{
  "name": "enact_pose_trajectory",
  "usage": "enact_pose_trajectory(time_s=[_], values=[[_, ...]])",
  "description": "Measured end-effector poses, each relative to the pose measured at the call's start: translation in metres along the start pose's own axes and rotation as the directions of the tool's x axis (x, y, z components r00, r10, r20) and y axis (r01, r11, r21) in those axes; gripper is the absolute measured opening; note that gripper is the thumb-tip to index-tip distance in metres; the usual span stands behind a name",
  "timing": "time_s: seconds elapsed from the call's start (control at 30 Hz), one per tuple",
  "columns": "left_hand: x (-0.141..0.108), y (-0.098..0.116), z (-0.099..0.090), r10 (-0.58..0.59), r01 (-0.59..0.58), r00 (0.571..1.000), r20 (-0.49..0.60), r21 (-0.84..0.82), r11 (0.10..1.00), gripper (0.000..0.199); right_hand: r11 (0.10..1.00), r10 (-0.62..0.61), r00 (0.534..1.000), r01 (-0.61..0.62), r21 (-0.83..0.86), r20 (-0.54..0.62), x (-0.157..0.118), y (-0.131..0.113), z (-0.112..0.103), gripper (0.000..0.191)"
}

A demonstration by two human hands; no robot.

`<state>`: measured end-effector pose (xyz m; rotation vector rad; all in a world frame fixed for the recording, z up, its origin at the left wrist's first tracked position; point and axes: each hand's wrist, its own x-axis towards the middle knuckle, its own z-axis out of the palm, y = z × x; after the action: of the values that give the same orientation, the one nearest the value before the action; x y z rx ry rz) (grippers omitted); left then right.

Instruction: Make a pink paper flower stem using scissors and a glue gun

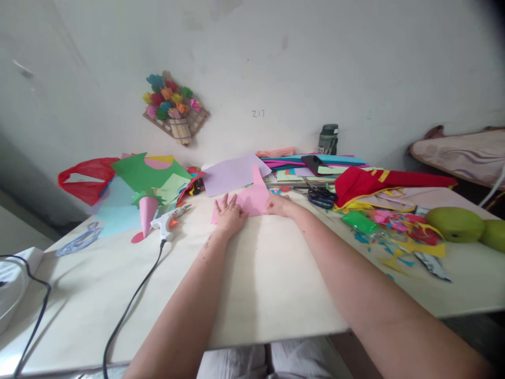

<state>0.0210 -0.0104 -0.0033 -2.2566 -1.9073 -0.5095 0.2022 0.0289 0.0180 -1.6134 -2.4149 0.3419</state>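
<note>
A sheet of pink paper [254, 202] lies on the table in front of me, with a narrow strip of it standing up at the back. My left hand [229, 215] rests on its left part, fingers spread and pressing down. At the right edge of the paper, my right hand [279, 205] has its fingers curled, pinching that edge. To the left, a white glue gun [163, 226] lies beside a pink paper cone [148, 213] with a green fringed rim. Behind the pink sheet is a lilac sheet [231, 173].
Dark-handled scissors [321, 197], a black phone [314, 164] and stacked coloured paper are at the back right. Paper scraps [394, 252], red cloth [366, 184] and green fruit [453, 223] lie on the right. The glue gun's black cord [134, 305] crosses the left side.
</note>
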Motion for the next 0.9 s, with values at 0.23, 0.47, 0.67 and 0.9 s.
enact_pose_trajectory(time_s=[0.23, 0.47, 0.67, 0.9], values=[[0.001, -0.002, 0.002, 0.002, -0.002, 1.0, -0.006, 0.02, 1.0, 0.025, 0.988, -0.124, 0.992, 0.12, -0.098, -0.029, 0.0, 0.011, -0.003, 0.022], [0.003, -0.004, 0.005, -0.026, 0.026, 1.0, 0.01, -0.006, 1.0, 0.027, 0.977, -0.154, 0.988, 0.152, -0.153, -0.002, -0.004, 0.015, -0.008, 0.021], [0.004, -0.005, 0.006, -0.029, 0.029, 1.0, 0.01, -0.011, 1.0, 0.029, 0.958, -0.214, 0.977, 0.206, -0.197, -0.017, -0.004, 0.02, -0.01, 0.021], [0.004, -0.005, 0.006, -0.023, 0.023, 1.0, 0.014, -0.016, 1.0, 0.029, 0.971, -0.238, 0.971, 0.238, -0.004, 0.003, 0.0, 0.035, -0.006, 0.014]])
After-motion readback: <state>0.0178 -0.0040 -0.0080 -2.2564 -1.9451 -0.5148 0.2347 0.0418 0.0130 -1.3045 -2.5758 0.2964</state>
